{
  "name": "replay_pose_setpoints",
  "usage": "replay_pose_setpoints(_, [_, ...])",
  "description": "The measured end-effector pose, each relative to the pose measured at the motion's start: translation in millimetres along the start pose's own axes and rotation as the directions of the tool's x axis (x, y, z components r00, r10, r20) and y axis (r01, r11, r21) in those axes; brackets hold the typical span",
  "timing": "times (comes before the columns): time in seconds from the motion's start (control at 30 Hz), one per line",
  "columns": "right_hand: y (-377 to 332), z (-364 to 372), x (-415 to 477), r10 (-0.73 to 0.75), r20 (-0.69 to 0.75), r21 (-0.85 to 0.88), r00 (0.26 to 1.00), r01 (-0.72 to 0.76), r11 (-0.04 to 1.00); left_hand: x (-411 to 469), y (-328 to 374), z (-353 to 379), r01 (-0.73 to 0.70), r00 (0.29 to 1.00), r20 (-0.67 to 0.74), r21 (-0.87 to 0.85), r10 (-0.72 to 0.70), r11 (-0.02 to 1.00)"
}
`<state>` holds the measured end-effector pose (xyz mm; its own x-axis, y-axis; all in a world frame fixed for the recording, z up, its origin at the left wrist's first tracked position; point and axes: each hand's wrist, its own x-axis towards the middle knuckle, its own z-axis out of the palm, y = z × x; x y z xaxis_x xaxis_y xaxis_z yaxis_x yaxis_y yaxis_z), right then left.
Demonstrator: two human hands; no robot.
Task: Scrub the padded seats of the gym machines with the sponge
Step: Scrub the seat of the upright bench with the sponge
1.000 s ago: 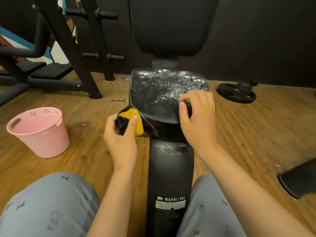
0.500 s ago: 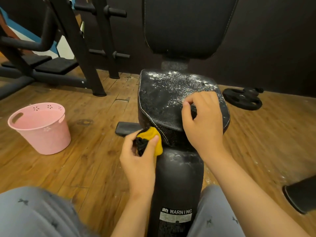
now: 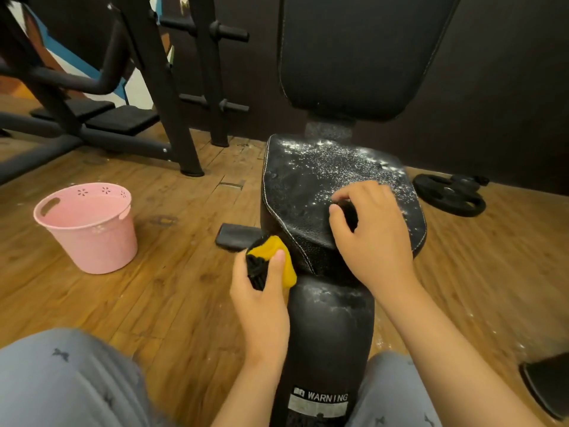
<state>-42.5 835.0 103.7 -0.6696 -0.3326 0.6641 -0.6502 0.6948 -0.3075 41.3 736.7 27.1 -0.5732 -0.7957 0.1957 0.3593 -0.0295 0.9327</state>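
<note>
Mid-frame, left hand [image 3: 261, 300] squeezes the half-hidden yellow-and-black sponge [image 3: 265, 248]; right hand [image 3: 372, 238] curls atop the sudsy black padded seat [image 3: 301, 192], grip unclear.

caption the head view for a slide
Left hand holds a yellow and black sponge against the sudsy black padded seat; right hand rests on top.
</note>
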Motion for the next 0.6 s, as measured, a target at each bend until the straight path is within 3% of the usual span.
replay_pose_setpoints(0.17, [0.9,-1.4,4.4,-0.011,0.129,-0.079,0.992,0.021,0.997,56.9,13.9,3.7,-0.023,0.999,0.035,0.006,0.023,1.000])
replay_pose_setpoints(0.3, [-1.5,-2.0,4.9,0.003,0.131,-0.097,0.991,0.009,0.995,108.8,18.5,5.3,0.019,0.978,0.203,0.175,-0.055,0.984])
replay_pose_setpoints(0.47, [-2.6,-4.8,7.7,0.029,0.183,-0.065,0.983,-0.018,0.998,59.4,11.0,-8.1,0.041,0.979,0.191,0.123,-0.065,0.991])
replay_pose_setpoints(0.6, [-0.9,-7.5,17.1,0.059,0.222,0.026,0.973,-0.066,0.997,58.6,17.7,-21.0,0.060,0.941,0.315,0.210,-0.126,0.976])
